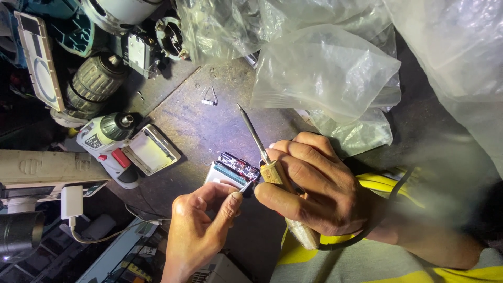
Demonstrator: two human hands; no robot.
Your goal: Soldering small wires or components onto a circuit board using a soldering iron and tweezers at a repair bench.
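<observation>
Hands: left [201, 225] pinches boxy battery pack [230, 174]; right [314, 183] grips wooden-handled soldering iron [262, 157], metal tip up.

A worn grey bench top [209, 126] carries a cordless drill [107, 139] left of a small, perhaps metal, clip [209, 99], with clear plastic bags [325, 73] right of it

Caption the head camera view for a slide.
Left hand steadies a small battery pack; right hand grips a soldering iron.
</observation>
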